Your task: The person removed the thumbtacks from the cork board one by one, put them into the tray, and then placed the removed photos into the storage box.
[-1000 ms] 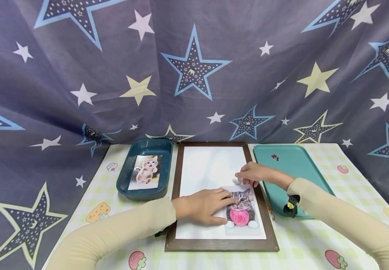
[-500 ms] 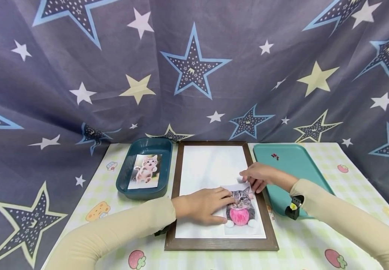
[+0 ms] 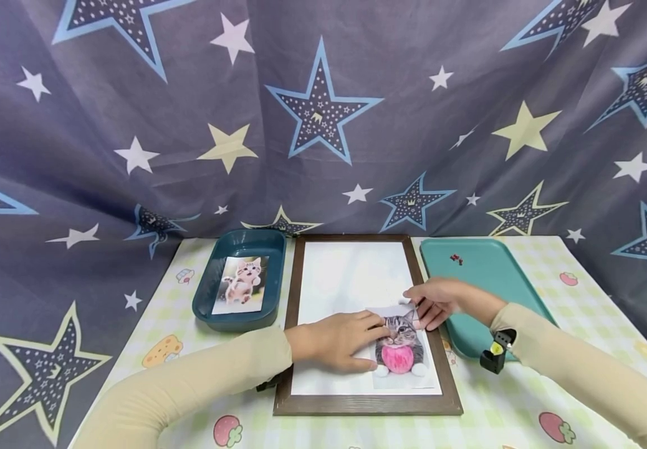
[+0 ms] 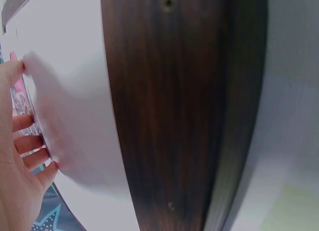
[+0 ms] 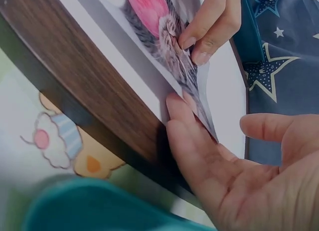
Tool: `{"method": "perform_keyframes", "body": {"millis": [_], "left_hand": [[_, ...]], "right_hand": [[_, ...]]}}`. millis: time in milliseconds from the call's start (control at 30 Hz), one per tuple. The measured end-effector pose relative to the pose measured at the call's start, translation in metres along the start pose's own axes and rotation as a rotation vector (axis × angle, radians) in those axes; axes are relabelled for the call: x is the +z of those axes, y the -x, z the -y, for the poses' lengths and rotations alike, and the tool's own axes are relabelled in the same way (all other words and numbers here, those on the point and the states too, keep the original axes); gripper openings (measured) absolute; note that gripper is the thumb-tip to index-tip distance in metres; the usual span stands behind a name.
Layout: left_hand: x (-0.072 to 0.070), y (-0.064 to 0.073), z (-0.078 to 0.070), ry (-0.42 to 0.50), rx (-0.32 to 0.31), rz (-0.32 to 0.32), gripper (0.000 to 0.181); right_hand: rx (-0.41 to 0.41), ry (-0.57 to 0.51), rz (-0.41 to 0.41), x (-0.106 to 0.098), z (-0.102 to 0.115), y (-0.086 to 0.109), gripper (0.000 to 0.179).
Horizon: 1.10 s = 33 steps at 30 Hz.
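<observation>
A cat photo with a pink patch (image 3: 399, 360) lies at the lower right of a white board (image 3: 351, 268) with a dark brown wooden frame (image 3: 368, 406). My left hand (image 3: 340, 340) rests on the photo with its fingers stretched over the cat's face. At the photo's upper right corner is my right hand (image 3: 438, 302). In the right wrist view, the fingers (image 5: 192, 141) reach under the raised corner, while the thumb (image 5: 266, 126) stands apart from it. The left wrist view shows the left fingertips (image 4: 50, 171) at the photo's edge.
A dark teal bin (image 3: 206, 315) holding another photo, of a kitten (image 3: 240, 285), stands left of the board. To the right lies a green tray (image 3: 486, 268) with a few small red pieces (image 3: 456, 259). A checked cloth (image 3: 525, 399) covers the table; a star-patterned curtain (image 3: 323, 199) hangs behind.
My right hand has shifted slightly right and toward me along the photo's upper corner, its palm turning up. The left hand has stayed in place on the photo.
</observation>
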<state>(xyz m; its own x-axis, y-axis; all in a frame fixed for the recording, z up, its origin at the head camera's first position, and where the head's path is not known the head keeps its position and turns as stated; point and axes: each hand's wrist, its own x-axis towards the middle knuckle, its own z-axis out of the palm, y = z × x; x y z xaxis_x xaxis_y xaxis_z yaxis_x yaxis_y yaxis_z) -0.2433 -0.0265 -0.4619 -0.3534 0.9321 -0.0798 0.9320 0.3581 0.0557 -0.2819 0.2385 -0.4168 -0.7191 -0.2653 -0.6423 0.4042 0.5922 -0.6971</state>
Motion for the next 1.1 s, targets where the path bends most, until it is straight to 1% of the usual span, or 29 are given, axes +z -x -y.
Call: {"method": "perform_keyframes", "body": {"millis": [133,300,400,567,733,900,1100], "left_hand": [[0.0,0.0,-0.001,-0.008,-0.007,-0.001,0.073],[-0.002,0.0,-0.001,-0.008,-0.006,0.004,0.072],[-0.001,0.0,-0.001,-0.005,-0.004,0.004,0.072],[-0.002,0.0,-0.002,-0.009,-0.004,-0.001,0.071],[-0.002,0.0,-0.002,-0.017,0.005,-0.012,0.071],[0.0,0.0,-0.001,-0.005,0.013,-0.023,0.07],[0.0,0.001,-0.001,0.007,0.006,-0.019,0.07]], "right_hand": [[0.005,-0.058,0.047,-0.001,-0.005,-0.001,0.04],[0.021,-0.113,0.096,-0.006,-0.008,-0.004,0.032],[0.037,-0.13,0.118,-0.007,-0.009,-0.004,0.024],[0.036,-0.141,0.156,-0.01,-0.013,-0.006,0.005],[0.013,-0.133,0.174,-0.011,-0.015,-0.006,0.007],[0.001,-0.133,0.186,-0.01,-0.013,-0.005,0.009],[-0.022,-0.144,0.204,-0.01,-0.015,-0.007,0.011]]}}
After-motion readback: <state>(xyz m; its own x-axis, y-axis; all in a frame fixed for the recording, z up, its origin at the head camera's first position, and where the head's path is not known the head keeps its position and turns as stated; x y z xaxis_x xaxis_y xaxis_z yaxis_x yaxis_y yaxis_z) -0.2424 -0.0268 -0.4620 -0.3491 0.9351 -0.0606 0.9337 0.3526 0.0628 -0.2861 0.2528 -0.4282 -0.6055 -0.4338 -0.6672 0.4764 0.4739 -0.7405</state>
